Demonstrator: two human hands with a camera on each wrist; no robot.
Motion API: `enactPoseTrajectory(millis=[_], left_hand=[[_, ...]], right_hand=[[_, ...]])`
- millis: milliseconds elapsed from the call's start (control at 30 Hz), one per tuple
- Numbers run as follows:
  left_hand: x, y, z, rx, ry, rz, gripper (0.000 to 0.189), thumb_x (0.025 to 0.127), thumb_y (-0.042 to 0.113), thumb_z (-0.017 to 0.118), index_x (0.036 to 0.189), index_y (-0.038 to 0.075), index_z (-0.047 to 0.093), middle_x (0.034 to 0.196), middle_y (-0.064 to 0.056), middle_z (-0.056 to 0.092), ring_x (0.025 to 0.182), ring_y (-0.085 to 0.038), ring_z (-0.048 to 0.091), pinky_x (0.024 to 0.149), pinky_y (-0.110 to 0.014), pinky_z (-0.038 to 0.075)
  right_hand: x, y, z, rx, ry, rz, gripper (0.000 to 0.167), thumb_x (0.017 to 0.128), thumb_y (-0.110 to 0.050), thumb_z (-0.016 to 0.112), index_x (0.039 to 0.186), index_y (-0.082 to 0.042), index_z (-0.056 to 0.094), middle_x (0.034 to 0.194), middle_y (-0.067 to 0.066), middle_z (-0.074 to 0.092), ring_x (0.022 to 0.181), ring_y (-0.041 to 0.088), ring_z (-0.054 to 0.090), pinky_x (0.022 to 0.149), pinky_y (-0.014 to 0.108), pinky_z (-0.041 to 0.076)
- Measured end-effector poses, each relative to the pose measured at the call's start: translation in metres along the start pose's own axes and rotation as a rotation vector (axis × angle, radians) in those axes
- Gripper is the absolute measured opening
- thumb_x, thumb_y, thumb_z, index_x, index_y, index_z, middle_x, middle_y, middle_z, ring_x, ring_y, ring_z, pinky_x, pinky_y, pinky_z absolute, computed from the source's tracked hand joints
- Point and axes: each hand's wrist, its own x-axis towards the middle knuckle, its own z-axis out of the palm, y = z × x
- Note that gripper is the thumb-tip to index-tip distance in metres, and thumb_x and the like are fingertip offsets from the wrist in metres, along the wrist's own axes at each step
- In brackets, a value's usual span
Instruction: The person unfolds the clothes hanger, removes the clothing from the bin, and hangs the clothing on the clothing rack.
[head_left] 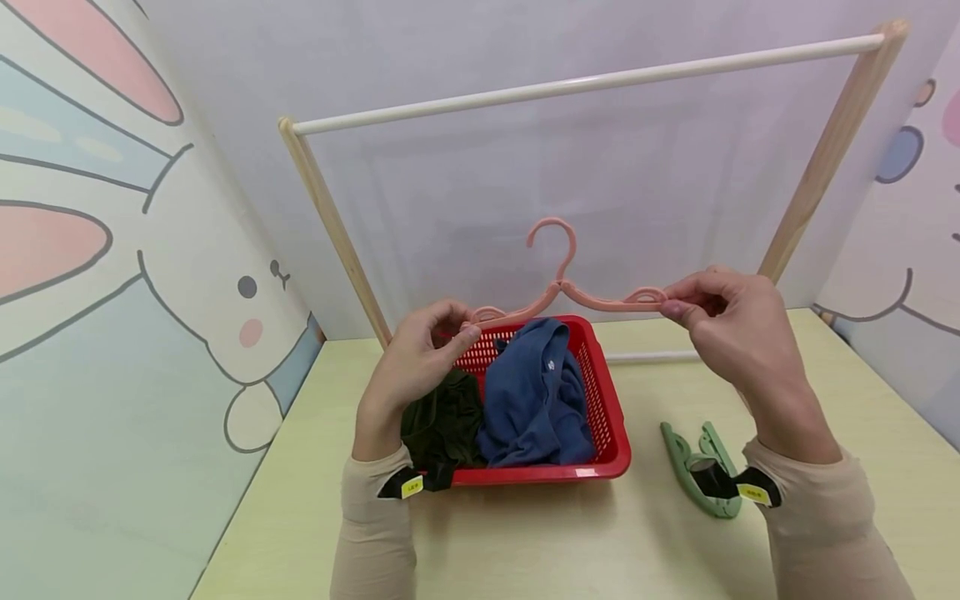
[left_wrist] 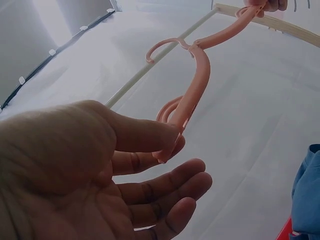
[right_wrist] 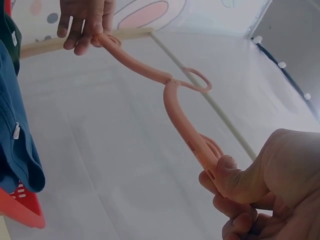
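A pink folding clothes hanger (head_left: 558, 292) is held up above the far rim of a red basket (head_left: 517, 475), its arms spread and its hook pointing up. My left hand (head_left: 420, 354) pinches one arm's end between thumb and forefinger, the other fingers loosely extended, as the left wrist view shows. At the opposite end my right hand (head_left: 738, 333) grips the tip with thumb and curled fingers (right_wrist: 235, 212). Below the hanger, a blue garment (head_left: 536, 396) and a dark green garment (head_left: 446, 421) lie bunched in the basket.
A green folded hanger (head_left: 705, 471) lies on the pale table (head_left: 517, 550), right of the basket. Behind stands a wooden rack with a white rail (head_left: 585, 83) across its top and wooden posts (head_left: 832, 158) at both sides. A rabbit-patterned panel (head_left: 187, 275) borders the left.
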Motion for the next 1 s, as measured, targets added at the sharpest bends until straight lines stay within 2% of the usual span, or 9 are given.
enactPoseTrajectory(millis=[400, 633, 833, 1000], left_hand=[[0.001, 0.000, 0.002, 0.002, -0.013, 0.017, 0.015, 0.110, 0.017, 0.071, 0.118, 0.004, 0.074, 0.107, -0.010, 0.073, 0.090, -0.026, 0.066, 0.081, -0.041, 0.058], [0.001, 0.001, 0.003, 0.001, -0.016, 0.006, 0.016, 0.110, 0.017, 0.071, 0.120, 0.005, 0.075, 0.107, -0.010, 0.074, 0.090, -0.027, 0.067, 0.081, -0.041, 0.059], [0.003, 0.003, 0.005, -0.002, 0.009, -0.019, 0.023, 0.108, 0.020, 0.075, 0.127, 0.005, 0.077, 0.110, -0.009, 0.075, 0.087, -0.027, 0.067, 0.073, -0.035, 0.056], [0.005, 0.006, 0.011, -0.071, 0.020, -0.017, 0.033, 0.106, 0.018, 0.078, 0.136, 0.005, 0.075, 0.114, -0.011, 0.074, 0.091, -0.029, 0.071, 0.074, -0.030, 0.058]], right_hand=[[0.000, -0.001, 0.001, 0.005, -0.002, 0.003, 0.015, 0.108, -0.018, 0.076, 0.113, -0.008, 0.086, 0.099, 0.004, 0.072, 0.082, 0.024, 0.050, 0.059, 0.028, 0.043], [0.000, -0.002, 0.001, -0.006, 0.005, -0.002, 0.015, 0.108, -0.017, 0.075, 0.112, -0.008, 0.086, 0.098, 0.006, 0.071, 0.081, 0.025, 0.049, 0.058, 0.028, 0.041], [0.000, -0.003, 0.000, 0.002, 0.002, 0.000, 0.015, 0.108, -0.018, 0.075, 0.113, -0.007, 0.086, 0.097, 0.006, 0.070, 0.082, 0.024, 0.048, 0.059, 0.028, 0.041], [0.000, -0.004, 0.003, -0.001, 0.005, -0.009, 0.016, 0.108, -0.018, 0.076, 0.113, -0.007, 0.085, 0.099, 0.007, 0.071, 0.080, 0.025, 0.049, 0.058, 0.028, 0.042]])
